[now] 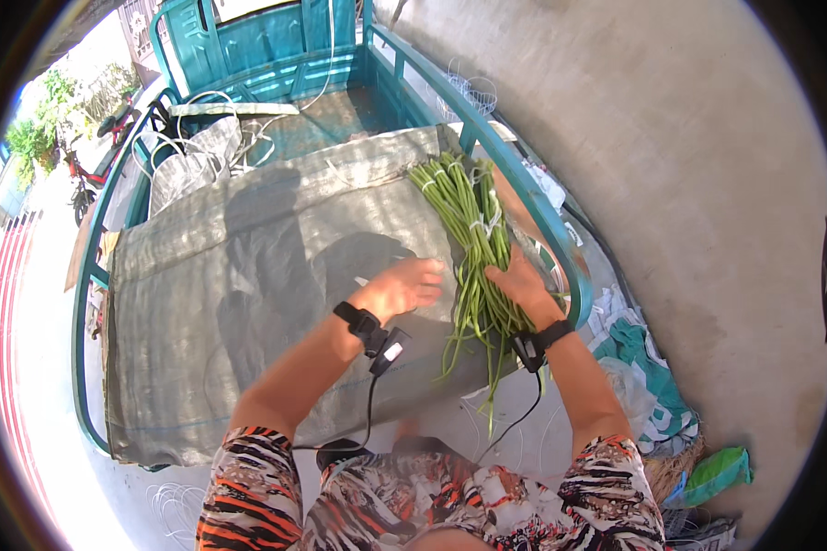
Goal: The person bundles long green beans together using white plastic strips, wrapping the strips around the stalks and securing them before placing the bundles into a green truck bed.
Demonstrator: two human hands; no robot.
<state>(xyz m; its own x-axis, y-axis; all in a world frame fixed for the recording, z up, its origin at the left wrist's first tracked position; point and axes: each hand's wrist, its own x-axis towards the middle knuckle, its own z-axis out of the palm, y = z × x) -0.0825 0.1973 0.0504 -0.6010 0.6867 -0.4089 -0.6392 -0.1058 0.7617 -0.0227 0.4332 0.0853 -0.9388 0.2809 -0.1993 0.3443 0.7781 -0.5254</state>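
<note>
Right fingers [515,264] grip green bean bundle [473,225] from right; left fingers [426,278] half-open, empty, just left of it.

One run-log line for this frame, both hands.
left hand: loosely curled over grey sheet | right hand: touching green stem bundle | bundle: white ties

Stalks [476,241] partly hide the right hand [521,277]; the cart [271,50] is cropped above.

Head fisheye's looking down from head height, facing over grey sheet [188,303] into teal cart [257,50], sitting close above.
</note>
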